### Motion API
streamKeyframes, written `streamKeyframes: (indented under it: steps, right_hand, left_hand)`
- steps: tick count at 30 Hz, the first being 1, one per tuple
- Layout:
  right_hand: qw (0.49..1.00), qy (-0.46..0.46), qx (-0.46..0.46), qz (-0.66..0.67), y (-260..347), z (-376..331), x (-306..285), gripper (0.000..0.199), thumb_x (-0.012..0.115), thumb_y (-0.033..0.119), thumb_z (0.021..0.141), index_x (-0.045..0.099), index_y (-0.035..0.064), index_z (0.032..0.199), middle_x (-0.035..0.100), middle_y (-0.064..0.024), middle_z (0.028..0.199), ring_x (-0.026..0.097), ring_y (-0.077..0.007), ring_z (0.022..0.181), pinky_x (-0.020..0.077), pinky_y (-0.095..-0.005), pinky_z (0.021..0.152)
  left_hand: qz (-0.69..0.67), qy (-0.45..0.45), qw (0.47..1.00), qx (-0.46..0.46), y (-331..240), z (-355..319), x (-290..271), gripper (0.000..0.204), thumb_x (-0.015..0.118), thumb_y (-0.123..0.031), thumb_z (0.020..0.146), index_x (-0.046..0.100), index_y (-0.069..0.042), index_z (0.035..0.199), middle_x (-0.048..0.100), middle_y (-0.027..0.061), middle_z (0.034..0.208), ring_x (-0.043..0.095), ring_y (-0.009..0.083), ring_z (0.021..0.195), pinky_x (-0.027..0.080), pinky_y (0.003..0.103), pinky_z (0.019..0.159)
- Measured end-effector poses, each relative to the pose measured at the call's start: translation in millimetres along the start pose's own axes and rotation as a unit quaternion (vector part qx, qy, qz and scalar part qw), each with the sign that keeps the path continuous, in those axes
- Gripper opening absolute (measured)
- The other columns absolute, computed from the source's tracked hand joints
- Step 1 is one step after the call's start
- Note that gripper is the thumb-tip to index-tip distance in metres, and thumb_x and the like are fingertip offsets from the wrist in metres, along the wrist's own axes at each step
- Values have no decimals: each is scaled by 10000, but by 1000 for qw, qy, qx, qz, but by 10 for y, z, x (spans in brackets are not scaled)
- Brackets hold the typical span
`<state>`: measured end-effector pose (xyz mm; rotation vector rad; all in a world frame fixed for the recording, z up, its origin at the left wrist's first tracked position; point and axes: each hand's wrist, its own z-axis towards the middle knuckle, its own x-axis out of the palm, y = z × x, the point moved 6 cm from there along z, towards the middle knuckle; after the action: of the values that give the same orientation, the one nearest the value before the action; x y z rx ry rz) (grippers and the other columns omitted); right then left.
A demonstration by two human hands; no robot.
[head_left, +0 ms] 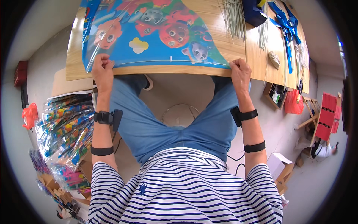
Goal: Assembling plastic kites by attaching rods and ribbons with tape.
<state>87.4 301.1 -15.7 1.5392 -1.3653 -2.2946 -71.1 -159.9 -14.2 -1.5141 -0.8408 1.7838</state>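
Observation:
A blue plastic sheet printed with cartoon animals and a pale yellow cloud lies on the wooden table in front of me. Its near edge runs along the table's front edge. A thin pale rod lies along that edge, with a small white upright piece near its middle. My left hand is closed in a pinch at the sheet's near left corner. At the near right corner my right hand pinches the sheet between thumb and fingers. The fingertips partly hide both corners.
Bundles of thin pale sticks, a dark blue box and blue ribbons lie on the table's right side. Glossy printed plastic packages are piled at my left. A red bag hangs at the right.

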Motion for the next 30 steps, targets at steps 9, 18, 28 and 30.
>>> streamKeyframes:
  steps: [9,18,28,30]
  right_hand:
    - [999,2,-1,-51,51,-37,19,101,673,101,794,622,22,757,655,-139,789,631,-327,776,480,-416,703]
    - [992,-15,-59,-112,80,-64,75,120,656,113,808,576,43,752,643,-132,804,614,-354,772,474,-447,687]
    - [979,-52,-115,-158,138,-119,114,117,667,110,808,567,64,766,626,-116,802,616,-352,774,482,-456,667]
    - [978,-53,-119,-162,152,-133,120,120,669,109,807,566,64,764,625,-115,801,615,-351,777,482,-455,670]
  left_hand:
    - [9,0,1000,-5,-32,-10,-9,230,668,57,794,582,-6,998,588,28,825,555,98,746,475,234,726]
    - [10,-9,1000,3,19,0,1,238,688,53,775,593,-21,981,613,51,811,595,137,735,505,281,707]
    - [-4,-21,1000,18,52,26,-5,228,671,39,759,600,-35,963,617,63,783,610,162,711,504,296,688]
    - [13,-27,999,24,32,11,-9,229,669,38,757,599,-38,962,615,65,777,610,166,703,503,302,682]
